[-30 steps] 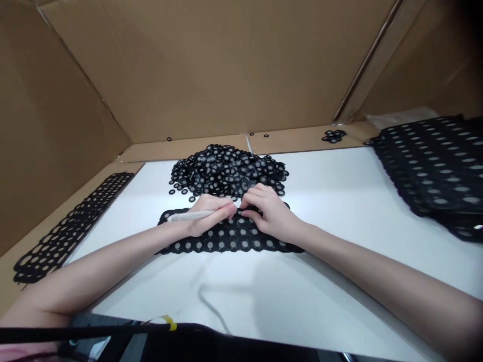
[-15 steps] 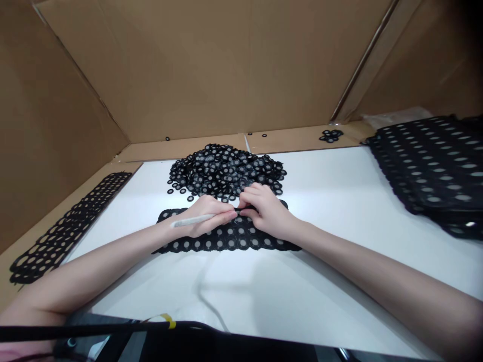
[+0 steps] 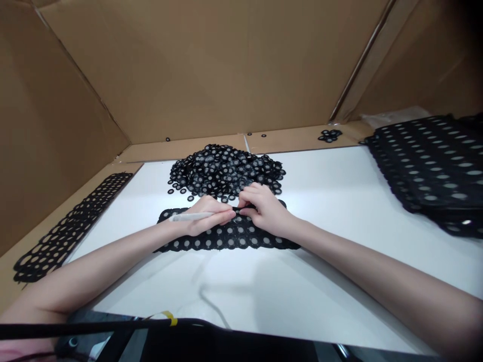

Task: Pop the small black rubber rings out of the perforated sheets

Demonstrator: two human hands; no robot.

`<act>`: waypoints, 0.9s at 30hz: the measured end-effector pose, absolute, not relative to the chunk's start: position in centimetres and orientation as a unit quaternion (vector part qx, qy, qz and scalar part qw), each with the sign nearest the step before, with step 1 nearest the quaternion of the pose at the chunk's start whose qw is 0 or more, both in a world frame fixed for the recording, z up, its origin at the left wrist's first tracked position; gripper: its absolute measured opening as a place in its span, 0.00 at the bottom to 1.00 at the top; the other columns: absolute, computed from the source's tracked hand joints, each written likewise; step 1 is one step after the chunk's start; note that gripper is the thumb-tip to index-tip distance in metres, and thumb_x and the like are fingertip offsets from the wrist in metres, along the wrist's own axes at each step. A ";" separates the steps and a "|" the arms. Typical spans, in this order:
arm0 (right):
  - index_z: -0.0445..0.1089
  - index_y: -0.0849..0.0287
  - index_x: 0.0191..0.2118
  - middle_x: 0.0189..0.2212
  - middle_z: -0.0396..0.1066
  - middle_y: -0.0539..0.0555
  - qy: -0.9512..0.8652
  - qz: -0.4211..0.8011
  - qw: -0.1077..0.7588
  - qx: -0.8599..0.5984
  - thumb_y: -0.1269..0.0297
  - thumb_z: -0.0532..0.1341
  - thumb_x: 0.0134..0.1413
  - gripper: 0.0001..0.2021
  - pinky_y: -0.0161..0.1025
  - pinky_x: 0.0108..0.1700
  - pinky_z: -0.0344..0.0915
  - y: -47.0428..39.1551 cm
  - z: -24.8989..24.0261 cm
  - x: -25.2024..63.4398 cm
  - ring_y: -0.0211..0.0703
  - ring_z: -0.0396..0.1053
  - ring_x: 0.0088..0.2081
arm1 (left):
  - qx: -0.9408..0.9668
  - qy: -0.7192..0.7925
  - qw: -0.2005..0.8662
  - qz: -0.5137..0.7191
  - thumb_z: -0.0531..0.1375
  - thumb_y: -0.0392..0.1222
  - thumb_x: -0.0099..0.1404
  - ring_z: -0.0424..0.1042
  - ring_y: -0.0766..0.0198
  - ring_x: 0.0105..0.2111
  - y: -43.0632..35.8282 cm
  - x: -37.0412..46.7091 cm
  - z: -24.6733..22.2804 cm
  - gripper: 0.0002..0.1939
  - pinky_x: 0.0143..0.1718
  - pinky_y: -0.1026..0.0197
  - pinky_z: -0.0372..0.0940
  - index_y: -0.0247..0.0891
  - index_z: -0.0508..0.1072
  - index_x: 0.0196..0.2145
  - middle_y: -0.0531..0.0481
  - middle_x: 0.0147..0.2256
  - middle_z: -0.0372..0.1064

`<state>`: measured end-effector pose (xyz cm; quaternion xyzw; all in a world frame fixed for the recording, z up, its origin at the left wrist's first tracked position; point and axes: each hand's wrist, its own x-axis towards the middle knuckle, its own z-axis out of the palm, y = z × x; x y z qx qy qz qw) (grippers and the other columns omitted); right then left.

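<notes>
A black strip with rows of pale round spots lies flat on the white board, under both hands. My left hand is closed around a slim white pen-like tool, its fingertips at the strip's upper edge. Touching that same edge, my right hand is pinched with its fingertips close to the left ones; whatever it grips there is too small to make out. Just behind the hands rises a heap of small black rings with pale centres.
A black perforated sheet lies at the left edge. Large spotted black sheets are stacked at the right. A small cluster of rings sits at the back, before cardboard walls. A black cable crosses the front.
The white tool in my left hand has tilted to lie more level. My right hand has barely moved and stays at the strip's edge.
</notes>
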<state>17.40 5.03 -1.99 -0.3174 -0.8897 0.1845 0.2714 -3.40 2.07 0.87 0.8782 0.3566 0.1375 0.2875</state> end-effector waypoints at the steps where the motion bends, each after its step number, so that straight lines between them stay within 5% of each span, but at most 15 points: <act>1: 0.62 0.59 0.26 0.27 0.66 0.52 -0.889 0.185 0.272 -0.317 0.76 0.59 0.50 0.07 0.41 0.40 0.52 5.0 -2.0 17.4 0.45 0.60 0.37 | 0.879 0.356 0.286 0.136 0.45 0.46 0.72 0.58 0.71 0.22 2.1 -3.4 0.9 0.22 0.30 0.65 0.53 0.34 0.62 0.22 0.56 0.21 0.60; 10: 0.64 0.58 0.30 0.30 0.70 0.53 -0.897 0.176 0.259 -0.310 0.73 0.58 0.54 0.04 0.43 0.42 0.53 4.9 -1.8 17.8 0.46 0.62 0.39 | 0.836 0.375 0.365 0.164 0.48 0.50 0.71 0.56 0.71 0.22 2.6 -3.6 0.5 0.24 0.28 0.65 0.52 0.34 0.64 0.20 0.56 0.19 0.57; 15: 0.66 0.58 0.34 0.32 0.71 0.53 -0.897 0.181 0.264 -0.304 0.70 0.61 0.52 0.03 0.45 0.44 0.53 4.6 -1.6 18.0 0.47 0.63 0.41 | 0.752 0.391 0.447 0.288 0.44 0.59 0.70 0.54 0.70 0.19 2.9 -3.9 -0.1 0.30 0.24 0.64 0.51 0.34 0.68 0.23 0.56 0.16 0.54; 20: 0.69 0.58 0.37 0.34 0.68 0.55 -0.887 0.191 0.272 -0.320 0.65 0.67 0.46 0.11 0.47 0.46 0.56 4.3 -1.3 18.2 0.48 0.63 0.41 | 0.805 0.352 0.336 0.339 0.41 0.58 0.71 0.66 0.66 0.30 1.5 -3.8 0.6 0.32 0.35 0.63 0.60 0.33 0.74 0.29 0.48 0.30 0.68; 24: 0.70 0.58 0.39 0.35 0.68 0.56 -0.883 0.190 0.255 -0.346 0.64 0.69 0.45 0.13 0.49 0.47 0.56 4.1 -1.0 18.2 0.50 0.63 0.43 | 0.827 0.374 0.295 0.298 0.50 0.50 0.70 0.62 0.70 0.24 0.0 -3.3 1.0 0.17 0.28 0.67 0.57 0.35 0.71 0.35 0.54 0.26 0.66; 27: 0.69 0.58 0.35 0.33 0.71 0.56 -0.888 0.192 0.229 -0.348 0.63 0.68 0.47 0.10 0.50 0.46 0.54 4.0 -0.8 18.2 0.52 0.62 0.44 | 0.845 0.364 0.278 0.277 0.48 0.47 0.71 0.63 0.70 0.25 -0.2 -3.1 0.8 0.18 0.29 0.67 0.58 0.34 0.70 0.30 0.53 0.25 0.66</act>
